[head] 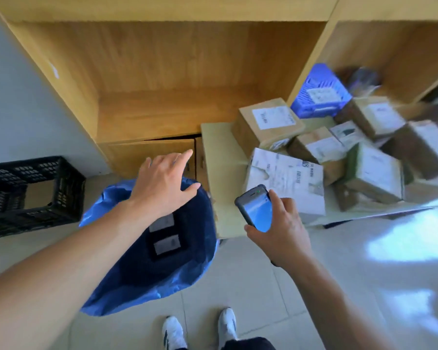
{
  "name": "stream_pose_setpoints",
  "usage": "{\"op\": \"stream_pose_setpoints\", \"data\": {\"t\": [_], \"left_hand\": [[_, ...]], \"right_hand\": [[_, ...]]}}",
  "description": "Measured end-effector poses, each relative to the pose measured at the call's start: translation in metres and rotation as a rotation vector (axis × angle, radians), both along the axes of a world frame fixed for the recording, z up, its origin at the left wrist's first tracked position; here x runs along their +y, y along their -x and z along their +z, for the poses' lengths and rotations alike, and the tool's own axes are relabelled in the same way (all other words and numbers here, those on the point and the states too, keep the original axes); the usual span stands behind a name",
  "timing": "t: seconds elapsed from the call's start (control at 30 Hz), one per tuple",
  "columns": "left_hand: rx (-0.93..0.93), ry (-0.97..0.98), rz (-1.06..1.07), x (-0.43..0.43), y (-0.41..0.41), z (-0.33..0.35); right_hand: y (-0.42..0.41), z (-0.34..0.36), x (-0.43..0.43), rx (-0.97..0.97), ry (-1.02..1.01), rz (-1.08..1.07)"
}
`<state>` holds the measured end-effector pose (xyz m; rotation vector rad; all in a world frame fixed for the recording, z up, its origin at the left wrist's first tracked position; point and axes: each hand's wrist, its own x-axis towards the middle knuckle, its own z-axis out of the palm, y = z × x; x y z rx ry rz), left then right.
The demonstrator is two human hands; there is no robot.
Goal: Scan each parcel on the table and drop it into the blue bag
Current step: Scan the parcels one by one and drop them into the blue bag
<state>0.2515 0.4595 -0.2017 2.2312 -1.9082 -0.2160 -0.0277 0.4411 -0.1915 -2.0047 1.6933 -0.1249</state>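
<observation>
While the right hand (pixel 281 223) grips the scanner (pixel 257 207), left hand (pixel 162 185) hangs open.
It's over the bag (pixel 137 281); parcels (pixel 314 157) crowd the table (pixel 218 157).

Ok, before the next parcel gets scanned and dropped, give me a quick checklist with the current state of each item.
1. Scanner in right hand: ok, held, aimed towards the table.
2. Left hand free to pick: ok, open and empty above the blue bag.
3. Bag mouth open: ok, two labelled parcels already lie inside.
4. Next parcel within reach: ok, white parcel lies nearest on the table, label up.
5. Its barcode readable: cannot tell, label is wrinkled.
6. Scan registered: cannot tell, screen shows only glare.
</observation>
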Motion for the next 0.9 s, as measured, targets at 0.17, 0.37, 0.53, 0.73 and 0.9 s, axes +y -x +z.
{"op": "stream_pose_setpoints", "data": {"t": [0.17, 0.37, 0.53, 0.73, 0.9], "left_hand": [[0.038, -0.019, -0.117, -0.042, 0.073, -0.006], [0.072, -0.149, -0.131, -0.082, 0.143, -0.046], [-0.001, -0.233, -0.198, -0.124, 0.194, -0.096], [-0.162, -0.273, -0.224, -0.136, 0.215, -0.139], [-0.118, -0.317, -0.111, -0.138, 0.201, -0.144]], "right_hand": [[0.066, -0.011, -0.012, 0.001, -0.01, -0.124], [0.136, -0.038, -0.056, -0.008, -0.057, -0.157], [0.198, -0.065, -0.106, 0.017, -0.086, -0.146], [0.239, -0.087, -0.139, 0.015, -0.117, -0.137], [0.238, -0.091, -0.151, -0.067, -0.139, -0.086]]}}
